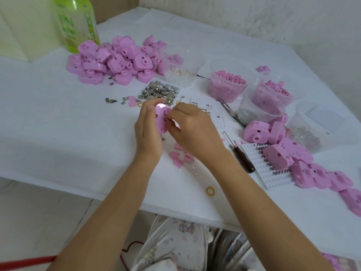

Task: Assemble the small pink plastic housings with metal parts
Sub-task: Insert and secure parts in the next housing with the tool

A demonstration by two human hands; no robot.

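Note:
My left hand (pixel 148 132) holds a pink plastic housing (pixel 161 120) upright above the middle of the white table (pixel 58 124). The fingertips of my right hand (pixel 192 132) pinch a small metal part against the housing's face; the part itself is mostly hidden. A tray of loose metal parts (pixel 159 90) lies just beyond the hands. Behind it, at the far left, is a big pile of pink housings (pixel 117 61). More housings (pixel 304 165) stretch along the right side. Small pink pieces (pixel 180 155) lie under my right wrist.
Clear tubs of pink bits (pixel 227 85) and other parts (pixel 271 98) stand at the right, with white peg boards (pixel 211 112) and a dark-handled awl (pixel 242 155). A green bottle (pixel 76 22) stands at the back left. A yellow rubber band (pixel 210 191) lies near the front edge.

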